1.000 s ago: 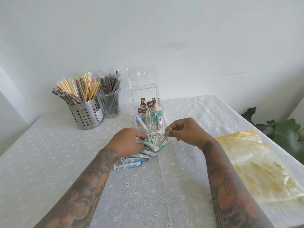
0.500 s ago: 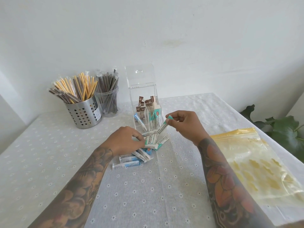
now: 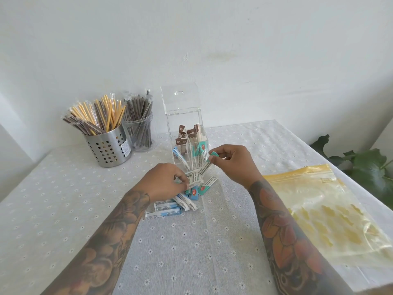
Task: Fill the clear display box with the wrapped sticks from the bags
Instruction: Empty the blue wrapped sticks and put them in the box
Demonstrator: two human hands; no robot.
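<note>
Right hand fingers pinched on a teal stick, lifted just in front of the box. Left hand fingers closed on sticks atop the pile, apparently several, hard to count. Pile just in front of the box. Lid open; sticks upright inside. Bag right of the box, flat on the table.
</note>
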